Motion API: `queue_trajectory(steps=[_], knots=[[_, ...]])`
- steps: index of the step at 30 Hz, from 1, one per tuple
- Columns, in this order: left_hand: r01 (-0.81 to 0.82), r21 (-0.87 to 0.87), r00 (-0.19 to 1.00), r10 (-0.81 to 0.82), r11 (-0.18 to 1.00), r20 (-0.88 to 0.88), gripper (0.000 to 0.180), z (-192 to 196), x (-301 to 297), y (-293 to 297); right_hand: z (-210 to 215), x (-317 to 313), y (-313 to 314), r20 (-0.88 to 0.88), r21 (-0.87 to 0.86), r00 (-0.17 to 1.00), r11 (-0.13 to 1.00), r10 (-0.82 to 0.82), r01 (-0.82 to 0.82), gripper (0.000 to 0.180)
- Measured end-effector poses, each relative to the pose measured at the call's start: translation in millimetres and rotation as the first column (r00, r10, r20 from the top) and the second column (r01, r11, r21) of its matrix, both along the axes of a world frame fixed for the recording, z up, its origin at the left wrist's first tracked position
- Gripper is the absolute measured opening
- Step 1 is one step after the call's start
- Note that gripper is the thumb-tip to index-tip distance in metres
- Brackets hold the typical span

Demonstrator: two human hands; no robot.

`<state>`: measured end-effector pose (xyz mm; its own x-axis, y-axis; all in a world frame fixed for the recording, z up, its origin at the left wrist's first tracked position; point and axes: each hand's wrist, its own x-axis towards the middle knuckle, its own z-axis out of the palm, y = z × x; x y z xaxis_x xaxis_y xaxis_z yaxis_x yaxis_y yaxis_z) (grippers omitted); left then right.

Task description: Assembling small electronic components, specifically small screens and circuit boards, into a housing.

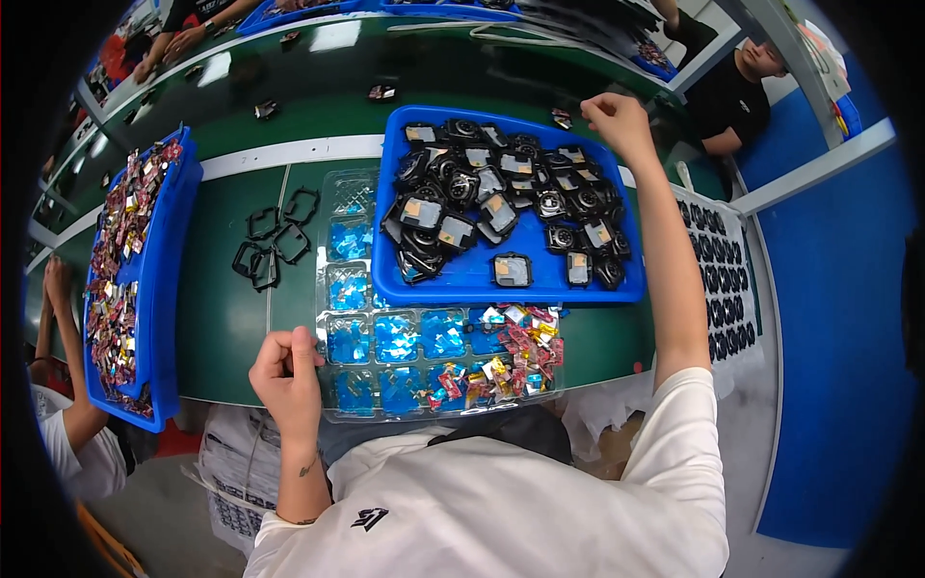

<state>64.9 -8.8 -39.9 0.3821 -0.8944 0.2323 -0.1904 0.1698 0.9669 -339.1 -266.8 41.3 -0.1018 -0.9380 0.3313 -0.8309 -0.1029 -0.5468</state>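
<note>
My right hand [620,121] reaches over the far right corner of a blue tray [511,294], fingers curled to a pinch with nothing visible in them. Just left of its fingertips, a small electronic part [562,118] lies on the green conveyor belt. In the tray are many black watch-like cases [464,188], some with grey rectangular faces. My left hand [289,380] is closed, thumb up, by the left edge of a clear compartment tray [337,395]; whatever it may hold is hidden. Blue film pieces [395,337] fill several compartments, and red and gold flex parts [525,352] are heaped at the right.
Several black frames [275,241] lie on the green table left of the clear tray. Beyond them stands a blue bin [166,356] of small reddish parts. Sheets of black pieces [727,279] are at the right. Co-workers sit left and far right; a grey metal frame [819,164] crosses there.
</note>
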Motion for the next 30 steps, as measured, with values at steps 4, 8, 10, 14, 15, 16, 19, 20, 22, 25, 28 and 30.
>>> queue_trajectory(steps=[4,8,10,14,15,16,19,20,22,25,28,30], knots=[[-0.002,0.009,0.999,0.002,1.0,0.048,0.019,0.1,-1.5,1.6,-10.4,-2.2,-10.9,-0.251,-0.05,0.968,0.998,0.025,-0.038,0.015],[-0.009,0.024,0.99,0.005,1.0,0.138,0.019,-0.6,-2.1,2.4,-14.4,14.9,-33.1,-0.302,0.089,0.939,0.985,0.166,-0.146,0.015],[-0.022,0.006,0.988,0.021,1.0,0.152,0.02,0.8,-3.2,2.2,-14.1,22.2,-45.7,-0.398,0.172,0.89,0.971,0.221,-0.165,0.02],[-0.044,-0.019,0.973,0.047,0.999,0.228,0.021,2.8,-5.5,3.2,-18.8,26.4,-67.1,-0.476,0.31,0.798,0.92,0.37,-0.241,0.021],[-0.047,-0.021,0.968,0.05,0.999,0.244,0.02,2.6,-5.8,3.4,-18.1,31.1,-68.1,-0.473,0.354,0.797,0.91,0.374,-0.217,0.019],[-0.049,-0.022,0.964,0.053,0.999,0.26,0.02,2.2,-5.3,3.2,-17.6,35.4,-68.7,-0.474,0.353,0.795,0.909,0.378,-0.222,0.019],[-0.057,-0.026,0.956,0.063,0.998,0.285,0.02,2.7,-3.8,3.7,-20.0,42.3,-69.9,-0.493,0.362,0.781,0.907,0.382,-0.215,0.017],[-0.062,-0.025,0.957,0.067,0.998,0.284,0.02,3.1,-4.0,3.7,-23.3,41.0,-71.0,-0.482,0.317,0.793,0.918,0.373,-0.239,0.017],[-0.053,-0.025,0.958,0.058,0.998,0.279,0.02,2.8,-4.5,1.7,-27.3,33.5,-71.5,-0.472,0.272,0.805,0.927,0.361,-0.256,0.018],[-0.045,-0.029,0.956,0.051,0.999,0.29,0.019,3.1,-5.5,0.3,-26.8,27.5,-71.2,-0.433,0.252,0.801,0.909,0.414,-0.334,0.021],[-0.052,-0.038,0.941,0.062,0.998,0.334,0.019,6.6,-4.8,1.2,-23.4,33.8,-68.4,-0.443,0.268,0.794,0.907,0.415,-0.325,0.022],[-0.051,-0.057,0.936,0.067,0.997,0.345,0.019,5.6,-5.2,1.4,-20.8,39.1,-64.7,-0.439,0.301,0.795,0.902,0.419,-0.309,0.023]])
